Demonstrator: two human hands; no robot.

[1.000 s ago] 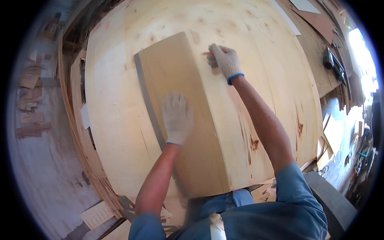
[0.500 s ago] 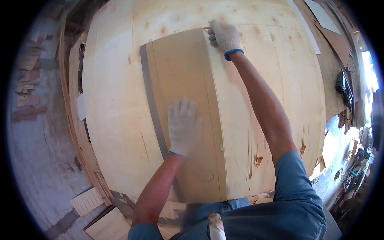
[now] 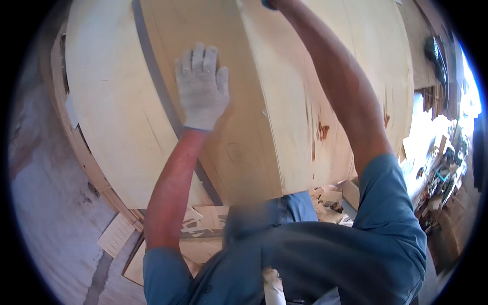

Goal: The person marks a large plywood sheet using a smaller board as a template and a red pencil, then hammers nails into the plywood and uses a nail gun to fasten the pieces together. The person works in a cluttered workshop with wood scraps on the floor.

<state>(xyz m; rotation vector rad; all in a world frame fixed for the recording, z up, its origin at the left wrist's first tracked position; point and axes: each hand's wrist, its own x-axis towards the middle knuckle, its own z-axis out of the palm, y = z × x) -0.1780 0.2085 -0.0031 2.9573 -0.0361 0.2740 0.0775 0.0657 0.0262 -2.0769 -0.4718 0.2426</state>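
My left hand [image 3: 202, 89], in a pale knitted work glove, lies flat with its fingers stretched out on a long brown board [image 3: 251, 162]. A grey strip [image 3: 160, 81] runs along the board's left side. Beneath the board is a broad sheet of pale plywood [image 3: 114, 101] with knots and cracks in its grain. My right forearm [image 3: 338, 66] reaches over the sheet to the upper edge of the view. Only the blue cuff of that glove shows there; the hand itself and anything in it lie outside the picture.
Wood scraps [image 3: 330, 198] lie below the plywood's near edge. A wooden rail [image 3: 91, 162] runs along its left side. On the right stands a cluttered heap of tools and offcuts [image 3: 442, 178], with a dark device [image 3: 434, 56] farther up.
The view has shifted, and my right hand, earlier closed around a thin pencil-like stick at the board's far corner, has left the top edge. My left hand, blurred before, now looks still.
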